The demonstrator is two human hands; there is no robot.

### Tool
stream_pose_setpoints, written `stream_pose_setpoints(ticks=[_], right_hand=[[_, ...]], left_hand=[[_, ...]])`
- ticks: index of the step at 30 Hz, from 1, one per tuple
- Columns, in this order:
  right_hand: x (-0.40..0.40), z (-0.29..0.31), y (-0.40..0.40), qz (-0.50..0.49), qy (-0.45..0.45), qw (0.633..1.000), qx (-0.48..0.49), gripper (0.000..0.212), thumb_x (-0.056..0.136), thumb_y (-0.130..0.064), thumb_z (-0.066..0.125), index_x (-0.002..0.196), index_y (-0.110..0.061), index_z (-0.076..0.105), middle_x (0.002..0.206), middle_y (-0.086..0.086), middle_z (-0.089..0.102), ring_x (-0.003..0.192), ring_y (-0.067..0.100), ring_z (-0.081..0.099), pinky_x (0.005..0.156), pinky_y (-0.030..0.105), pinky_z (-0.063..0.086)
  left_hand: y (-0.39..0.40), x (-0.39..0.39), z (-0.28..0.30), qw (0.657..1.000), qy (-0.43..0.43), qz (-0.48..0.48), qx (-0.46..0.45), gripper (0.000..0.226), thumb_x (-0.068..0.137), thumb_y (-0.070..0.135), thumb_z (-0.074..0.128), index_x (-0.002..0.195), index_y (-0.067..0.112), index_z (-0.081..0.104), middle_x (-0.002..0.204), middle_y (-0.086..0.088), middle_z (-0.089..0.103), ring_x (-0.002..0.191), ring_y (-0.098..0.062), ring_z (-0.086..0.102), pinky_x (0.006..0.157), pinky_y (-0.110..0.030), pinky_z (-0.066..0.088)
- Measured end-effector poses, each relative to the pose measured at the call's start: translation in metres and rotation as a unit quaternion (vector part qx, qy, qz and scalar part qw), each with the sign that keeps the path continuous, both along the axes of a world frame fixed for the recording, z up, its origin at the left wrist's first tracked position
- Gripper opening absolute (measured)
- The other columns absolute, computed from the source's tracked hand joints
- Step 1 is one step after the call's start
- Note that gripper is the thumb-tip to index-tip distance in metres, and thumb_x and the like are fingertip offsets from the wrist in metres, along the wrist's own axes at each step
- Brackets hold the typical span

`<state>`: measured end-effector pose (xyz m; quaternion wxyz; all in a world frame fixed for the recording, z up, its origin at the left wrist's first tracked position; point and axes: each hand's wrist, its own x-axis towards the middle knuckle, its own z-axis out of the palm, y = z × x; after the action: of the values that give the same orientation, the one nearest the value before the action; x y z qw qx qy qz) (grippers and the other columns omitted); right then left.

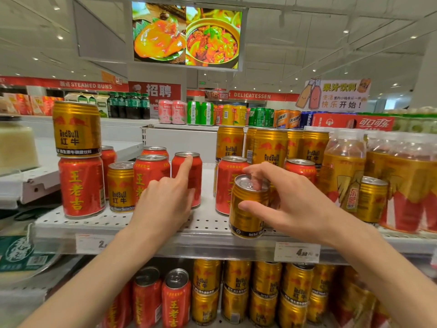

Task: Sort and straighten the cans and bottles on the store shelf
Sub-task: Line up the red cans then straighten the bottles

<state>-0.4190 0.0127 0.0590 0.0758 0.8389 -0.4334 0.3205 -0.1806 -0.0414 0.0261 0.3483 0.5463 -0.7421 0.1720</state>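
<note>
Head view: right hand [290,200] grips gold "RedBull" can [247,209].

Glossy metal cans [248,207] (ribbed gold), matt perforated metal shelf [205,223].

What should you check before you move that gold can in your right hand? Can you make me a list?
1. Right hand grips the gold can: ok, fingers on top and side.
2. Can upright: not ok, slightly tilted.
3. Can resting on the shelf: cannot tell, its base is at the front edge.
4. Left hand out of the way: ok, its finger touches a red can.
5. Free spot among gold cans: cannot tell.
</note>
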Motion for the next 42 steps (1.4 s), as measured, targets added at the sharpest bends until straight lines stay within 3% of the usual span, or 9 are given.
stream_pose_setpoints(ticks=[4, 6, 9, 14, 18, 25, 30, 37, 42], right_hand=[[-0.005, 0.001, 0.002, 0.030, -0.025, 0.999, -0.004, 0.044, 0.087, -0.050, 0.068, 0.115, -0.017, 0.060, 0.095, -0.017, 0.057, 0.095, 0.007, 0.059, 0.082, 0.028, 0.051], [-0.012, 0.001, 0.004, 0.038, -0.042, 0.998, 0.001, 0.037, 0.087, -0.047, 0.070, 0.109, -0.020, 0.060, 0.095, -0.017, 0.058, 0.100, 0.007, 0.061, 0.083, 0.027, 0.052], [-0.024, 0.000, 0.007, 0.035, -0.053, 0.998, 0.000, 0.028, 0.087, -0.047, 0.071, 0.092, -0.028, 0.052, 0.110, -0.019, 0.063, 0.120, 0.002, 0.058, 0.079, 0.016, 0.049], [-0.038, -0.004, 0.012, 0.017, -0.065, 0.998, -0.012, 0.027, 0.087, -0.050, 0.069, 0.090, -0.032, 0.048, 0.125, -0.017, 0.063, 0.118, -0.006, 0.056, 0.080, 0.011, 0.049], [-0.041, -0.005, 0.011, 0.009, -0.060, 0.998, -0.015, 0.028, 0.087, -0.053, 0.067, 0.093, -0.032, 0.050, 0.121, -0.021, 0.063, 0.124, -0.007, 0.053, 0.091, 0.015, 0.050], [-0.044, -0.005, 0.009, 0.014, -0.076, 0.997, -0.019, 0.044, 0.086, -0.053, 0.066, 0.112, -0.018, 0.061, 0.101, -0.024, 0.061, 0.108, -0.002, 0.059, 0.090, 0.018, 0.050], [-0.040, -0.005, 0.011, 0.027, -0.082, 0.996, -0.026, 0.049, 0.084, -0.056, 0.065, 0.112, -0.016, 0.063, 0.101, -0.040, 0.054, 0.104, -0.011, 0.057, 0.086, 0.009, 0.046], [-0.004, -0.002, 0.001, 0.019, -0.061, 0.997, -0.043, 0.051, 0.084, -0.058, 0.062, 0.116, -0.018, 0.062, 0.097, -0.029, 0.054, 0.094, -0.010, 0.057, 0.077, 0.008, 0.047], [0.032, -0.001, -0.016, -0.053, 0.003, 0.997, -0.053, 0.039, 0.088, -0.052, 0.063, 0.113, -0.022, 0.057, 0.107, -0.007, 0.067, 0.099, 0.011, 0.064, 0.085, 0.031, 0.057]], left_hand=[[0.002, 0.001, -0.005, 0.989, 0.064, -0.129, -0.037, 0.056, 0.093, 0.040, 0.064, 0.144, 0.027, 0.043, 0.087, 0.017, 0.064, 0.073, -0.001, 0.060, 0.075, -0.033, 0.055], [0.003, -0.005, -0.003, 0.979, 0.102, -0.172, -0.034, 0.053, 0.090, 0.043, 0.067, 0.138, 0.029, 0.049, 0.092, 0.018, 0.060, 0.076, 0.001, 0.059, 0.073, -0.024, 0.053], [0.001, -0.022, 0.002, 0.966, 0.137, -0.217, -0.020, 0.060, 0.089, 0.046, 0.067, 0.142, 0.032, 0.044, 0.115, 0.011, 0.055, 0.093, -0.002, 0.060, 0.078, -0.025, 0.059], [-0.014, -0.051, 0.008, 0.961, 0.153, -0.226, 0.031, 0.073, 0.087, 0.054, 0.066, 0.149, 0.044, 0.028, 0.145, 0.005, 0.042, 0.124, -0.012, 0.051, 0.103, -0.041, 0.051], [-0.025, -0.058, 0.007, 0.953, 0.177, -0.230, 0.087, 0.069, 0.086, 0.055, 0.068, 0.144, 0.047, 0.033, 0.138, 0.006, 0.052, 0.118, -0.010, 0.056, 0.101, -0.043, 0.052], [-0.019, -0.049, 0.004, 0.948, 0.201, -0.238, 0.067, 0.060, 0.085, 0.050, 0.072, 0.137, 0.044, 0.044, 0.129, 0.010, 0.059, 0.112, -0.008, 0.060, 0.094, -0.042, 0.056], [0.003, -0.025, 0.004, 0.946, 0.211, -0.241, 0.056, 0.059, 0.082, 0.051, 0.074, 0.134, 0.047, 0.047, 0.125, 0.017, 0.060, 0.106, 0.009, 0.058, 0.086, -0.013, 0.050], [0.031, 0.017, 0.007, 0.947, 0.214, -0.238, 0.036, 0.061, 0.078, 0.053, 0.074, 0.134, 0.045, 0.050, 0.124, 0.019, 0.062, 0.105, 0.004, 0.062, 0.085, -0.016, 0.055], [0.041, 0.042, 0.005, 0.942, 0.230, -0.243, 0.039, 0.059, 0.078, 0.047, 0.077, 0.131, 0.045, 0.052, 0.123, 0.023, 0.062, 0.106, 0.008, 0.061, 0.082, -0.014, 0.056]])
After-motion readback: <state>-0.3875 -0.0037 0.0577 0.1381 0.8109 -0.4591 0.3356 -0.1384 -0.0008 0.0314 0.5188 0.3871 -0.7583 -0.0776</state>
